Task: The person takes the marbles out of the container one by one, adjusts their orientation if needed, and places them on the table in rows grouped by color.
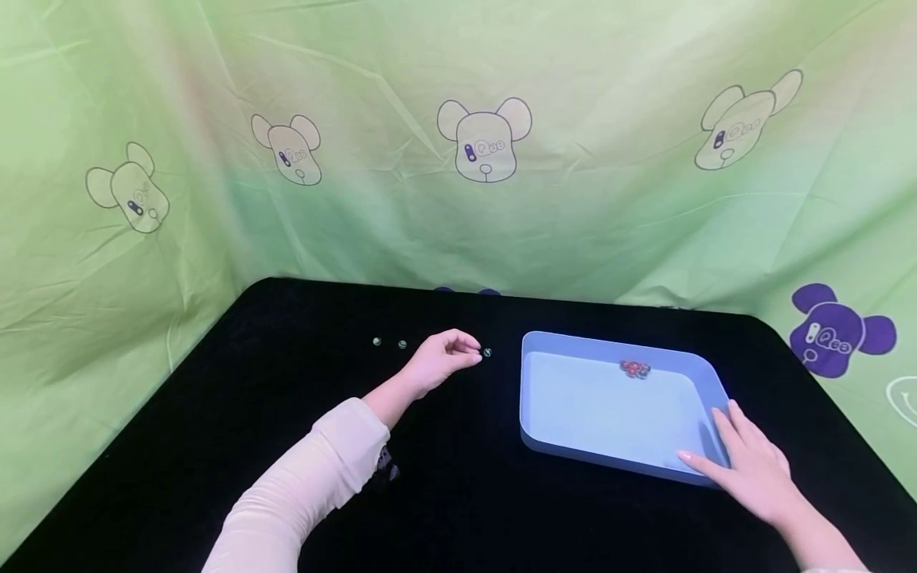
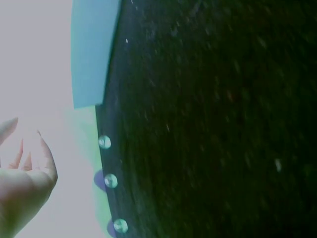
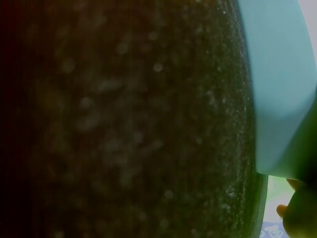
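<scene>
My left hand (image 1: 446, 358) hovers over the black tabletop, its thumb and fingers loosely bent with a gap between them. Just right of its fingertips lies a small clear marble (image 1: 487, 352). Two more marbles lie to its left, a left one (image 1: 376, 341) and one nearer the wrist (image 1: 402, 344). In the left wrist view, no object shows in the left hand (image 2: 27, 186). At right stands a shallow blue tray (image 1: 595, 455) with a cluster of reddish marbles (image 1: 634, 368) near its far wall. Fairly straight, the fingers of my right hand (image 1: 755, 469) rest over the tray's near right corner.
A black cloth (image 1: 458, 509) covers the table. A small dark patterned thing (image 1: 385, 465) shows partly behind the left sleeve. Green curtains (image 1: 372, 215) with bear heads rise behind the table and along its sides.
</scene>
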The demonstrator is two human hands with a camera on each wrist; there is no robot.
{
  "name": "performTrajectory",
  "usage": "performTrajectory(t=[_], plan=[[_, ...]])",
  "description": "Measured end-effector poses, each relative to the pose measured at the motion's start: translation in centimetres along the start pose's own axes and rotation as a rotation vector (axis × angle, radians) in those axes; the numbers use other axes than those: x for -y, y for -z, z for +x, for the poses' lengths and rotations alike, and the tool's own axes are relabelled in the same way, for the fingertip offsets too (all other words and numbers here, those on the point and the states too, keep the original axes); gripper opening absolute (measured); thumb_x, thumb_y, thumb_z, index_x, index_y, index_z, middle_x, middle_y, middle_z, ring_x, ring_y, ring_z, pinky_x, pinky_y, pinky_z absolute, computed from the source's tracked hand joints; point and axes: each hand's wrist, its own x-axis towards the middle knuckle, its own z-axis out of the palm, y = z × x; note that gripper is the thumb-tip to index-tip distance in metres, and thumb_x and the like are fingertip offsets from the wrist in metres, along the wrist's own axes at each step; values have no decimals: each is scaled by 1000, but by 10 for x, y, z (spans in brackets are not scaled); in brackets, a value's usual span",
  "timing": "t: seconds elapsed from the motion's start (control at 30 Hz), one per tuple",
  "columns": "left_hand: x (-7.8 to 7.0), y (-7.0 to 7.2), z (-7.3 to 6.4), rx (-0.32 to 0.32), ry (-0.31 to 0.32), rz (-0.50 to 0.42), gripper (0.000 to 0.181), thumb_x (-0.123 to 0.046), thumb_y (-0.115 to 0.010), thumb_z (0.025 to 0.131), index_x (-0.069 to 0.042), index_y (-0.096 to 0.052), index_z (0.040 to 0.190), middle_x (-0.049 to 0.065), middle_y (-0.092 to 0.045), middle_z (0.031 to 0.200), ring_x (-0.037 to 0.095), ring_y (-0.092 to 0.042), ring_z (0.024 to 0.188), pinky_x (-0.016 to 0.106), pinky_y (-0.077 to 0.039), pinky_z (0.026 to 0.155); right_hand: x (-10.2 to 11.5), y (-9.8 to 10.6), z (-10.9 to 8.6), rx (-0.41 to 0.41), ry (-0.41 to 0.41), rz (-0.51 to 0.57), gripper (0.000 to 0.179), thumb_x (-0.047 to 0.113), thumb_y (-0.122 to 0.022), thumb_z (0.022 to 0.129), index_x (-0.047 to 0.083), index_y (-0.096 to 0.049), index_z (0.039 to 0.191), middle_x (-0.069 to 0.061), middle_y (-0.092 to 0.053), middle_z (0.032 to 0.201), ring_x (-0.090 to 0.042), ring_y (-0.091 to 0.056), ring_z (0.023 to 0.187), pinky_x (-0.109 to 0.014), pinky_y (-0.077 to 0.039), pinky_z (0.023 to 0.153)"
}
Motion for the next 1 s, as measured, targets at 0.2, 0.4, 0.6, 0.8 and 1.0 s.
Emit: performTrajectory(t=[0.2,0.4,0.6,0.8,1.0], plan=[[-16,-10,-5,49,-25,-26,23,-3,-60,78,8,-55,98,9,-59,88,12,-55,77,25,-44,74,0,0,1,5,-5,5,83,42,-53,81,-15,-16,128,-31,3,136,-48,-1,120,-65,-11,80],[-35,-20,-11,76,-31,-41,23,-1,-60,78,10,-54,98,14,-59,91,12,-55,78,23,-44,74,1,0,1,6,-4,7,83,41,-54,80,-15,-16,128,-31,2,136,-49,-1,120,-65,-11,80],[-20,-38,5,78,-44,-79,22,-3,-62,77,5,-56,96,7,-60,87,11,-57,76,23,-45,73,-1,1,0,-5,4,0,83,41,-54,80,-16,-17,128,-31,2,136,-49,-2,120,-65,-12,79],[-19,-53,8,113,-36,-98,22,-2,-62,77,5,-57,97,6,-59,86,8,-54,74,21,-45,71,-1,0,0,-7,4,2,82,40,-55,80,-15,-17,128,-31,2,136,-49,-3,120,-65,-12,79],[-39,-58,-2,134,-25,-119,23,2,-59,78,10,-55,98,13,-58,90,5,-51,72,18,-44,71,0,-1,0,-3,7,10,82,40,-54,80,-16,-16,128,-31,2,136,-49,-2,120,-65,-12,80]])
